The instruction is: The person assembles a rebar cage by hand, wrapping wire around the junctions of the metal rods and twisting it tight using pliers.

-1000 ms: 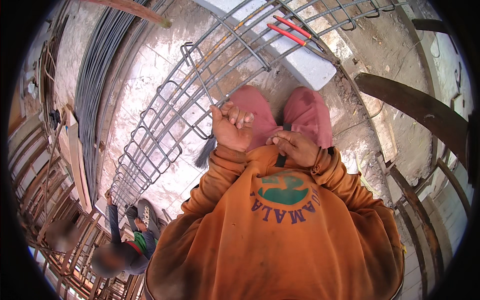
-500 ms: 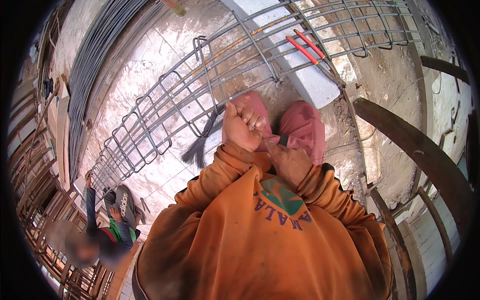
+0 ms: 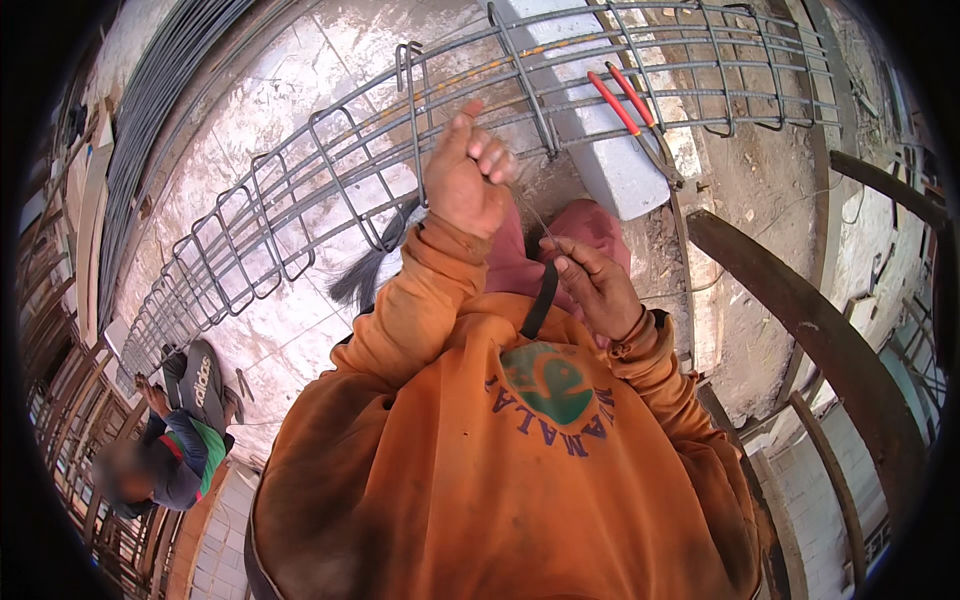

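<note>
My left hand (image 3: 467, 180) is raised in front of the rebar cage (image 3: 340, 170), its fingers curled and slightly blurred; what they hold, if anything, is hidden. Lower and to the right, my right hand (image 3: 600, 287) pinches a thin tie wire (image 3: 543, 228) between thumb and fingertips. That wire slants up toward the left hand. Red-handled pincers (image 3: 624, 102) rest on the cage bars, beyond the right hand. A bundle of dark tie wires (image 3: 362, 272) lies left of my legs, partly behind my left sleeve.
A pale block (image 3: 625, 185) lies under the cage. Long steel rods (image 3: 165, 110) are stacked at far left. A curved brown beam (image 3: 810, 330) rises on the right. A co-worker (image 3: 185, 440) sits at lower left by the cage's far end, with hands near it.
My hands have moved apart: the left went up and left, the right stayed lower. Thin wire now shows between them. The co-worker's hands have shifted at the cage end.
</note>
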`<control>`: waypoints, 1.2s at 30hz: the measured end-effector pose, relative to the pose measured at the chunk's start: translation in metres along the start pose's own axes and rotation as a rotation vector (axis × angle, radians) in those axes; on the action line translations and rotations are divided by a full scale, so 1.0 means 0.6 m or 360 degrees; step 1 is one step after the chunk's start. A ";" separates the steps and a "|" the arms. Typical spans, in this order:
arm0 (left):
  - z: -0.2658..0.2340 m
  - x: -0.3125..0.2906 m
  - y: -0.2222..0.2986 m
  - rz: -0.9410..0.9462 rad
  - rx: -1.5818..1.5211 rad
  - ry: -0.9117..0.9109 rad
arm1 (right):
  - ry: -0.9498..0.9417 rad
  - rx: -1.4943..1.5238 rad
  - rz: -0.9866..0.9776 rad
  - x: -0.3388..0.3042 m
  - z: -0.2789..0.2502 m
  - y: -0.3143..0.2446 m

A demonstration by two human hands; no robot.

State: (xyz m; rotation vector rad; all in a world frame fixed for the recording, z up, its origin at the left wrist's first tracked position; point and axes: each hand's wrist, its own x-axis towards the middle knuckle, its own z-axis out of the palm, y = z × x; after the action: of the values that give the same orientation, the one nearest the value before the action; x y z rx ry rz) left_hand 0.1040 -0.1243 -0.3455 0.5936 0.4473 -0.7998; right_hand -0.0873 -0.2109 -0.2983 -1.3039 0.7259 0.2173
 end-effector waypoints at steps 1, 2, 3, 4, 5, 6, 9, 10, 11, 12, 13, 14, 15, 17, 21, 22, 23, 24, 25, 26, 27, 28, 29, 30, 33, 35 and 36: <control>0.003 0.015 0.021 0.0106 0.0007 0.0041 | -0.0078 0.0098 0.0072 0.002 -0.022 0.003; 0.010 0.033 0.040 0.0209 0.0013 0.0073 | -0.0149 0.0196 0.0136 0.005 -0.046 0.005; 0.020 0.051 0.057 0.0289 -0.0003 0.0111 | -0.0130 0.0127 0.0103 0.006 -0.063 -0.005; 0.030 0.067 0.069 0.0355 -0.0014 0.0143 | -0.0195 -0.0101 -0.0114 -0.006 -0.057 0.007; 0.039 0.079 0.085 0.0408 -0.0020 0.0127 | -0.0256 -0.0332 -0.0338 -0.011 -0.030 0.011; 0.045 0.090 0.101 0.0459 -0.0024 0.0110 | -0.0423 -0.0184 -0.0102 -0.025 -0.037 -0.002; 0.039 0.099 0.149 0.0542 -0.0177 -0.0099 | -0.0378 0.0115 0.0197 -0.024 -0.082 -0.047; 0.026 0.105 0.160 0.0575 -0.0190 -0.0115 | -0.0286 0.0215 0.0231 -0.030 -0.104 -0.049; 0.016 0.112 0.177 0.0621 -0.0160 -0.0062 | -0.0313 0.0093 0.0111 -0.038 -0.098 -0.056; 0.008 0.119 0.200 0.0679 -0.0132 -0.0017 | -0.0358 -0.0035 -0.0022 -0.046 -0.094 -0.050; 0.000 0.124 0.220 0.0715 -0.0111 -0.0050 | -0.0394 -0.0161 -0.0140 -0.057 -0.089 -0.031; -0.009 0.124 0.241 0.0764 -0.0091 -0.0078 | -0.0443 -0.0293 -0.0253 -0.066 -0.086 -0.009; -0.015 0.115 0.275 0.0843 -0.0094 -0.0100 | -0.0314 -0.0464 -0.0381 -0.068 -0.083 0.006; -0.040 0.126 0.301 0.0876 -0.0090 -0.0131 | -0.0263 -0.0844 -0.0196 -0.092 -0.078 0.005; -0.079 0.118 0.368 0.0996 -0.0072 -0.0123 | -0.0744 -0.0048 -0.0253 -0.134 -0.032 -0.008; -0.085 0.117 0.380 0.1018 -0.0080 -0.0109 | -0.0681 -0.0025 -0.0246 -0.130 -0.040 -0.004; -0.090 0.121 0.380 0.0986 -0.0060 -0.0153 | -0.0605 -0.0002 -0.0231 -0.128 -0.053 0.002; -0.089 0.125 0.380 0.0961 -0.0040 -0.0197 | -0.0536 0.0021 -0.0219 -0.127 -0.063 0.007; -0.073 0.121 0.364 0.0984 -0.0028 -0.0097 | -0.0630 0.0094 -0.0267 -0.135 -0.059 0.012; -0.066 0.129 0.360 0.0983 -0.0013 -0.0101 | -0.0583 0.0144 -0.0325 -0.137 -0.059 0.017; -0.062 0.138 0.355 0.0982 0.0002 -0.0105 | -0.0535 0.0193 -0.0382 -0.137 -0.061 0.026; -0.060 0.142 0.354 0.0985 0.0027 -0.0105 | -0.0493 0.0251 -0.0441 -0.137 -0.061 0.040; -0.046 0.138 0.351 0.0961 -0.0040 -0.0172 | -0.0520 0.0264 -0.0173 -0.130 -0.080 0.052; -0.031 0.132 0.346 0.1006 -0.0013 -0.0071 | -0.0403 0.0151 -0.0308 -0.132 -0.084 0.060; -0.004 0.122 0.354 0.1150 0.0116 -0.0014 | -0.0200 -0.0790 -0.0421 -0.133 -0.095 0.032; -0.004 0.123 0.353 0.1185 0.0093 -0.0149 | -0.0310 -0.0570 -0.0395 -0.143 -0.086 0.041; -0.007 0.123 0.353 0.1200 0.0080 -0.0213 | -0.0366 -0.0459 -0.0381 -0.148 -0.083 0.044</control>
State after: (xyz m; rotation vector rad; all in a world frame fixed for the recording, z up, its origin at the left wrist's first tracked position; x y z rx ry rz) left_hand 0.3123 -0.0437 -0.3234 0.6863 0.0579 -0.1264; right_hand -0.1871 -0.2278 -0.2703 -1.5957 0.3464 0.2800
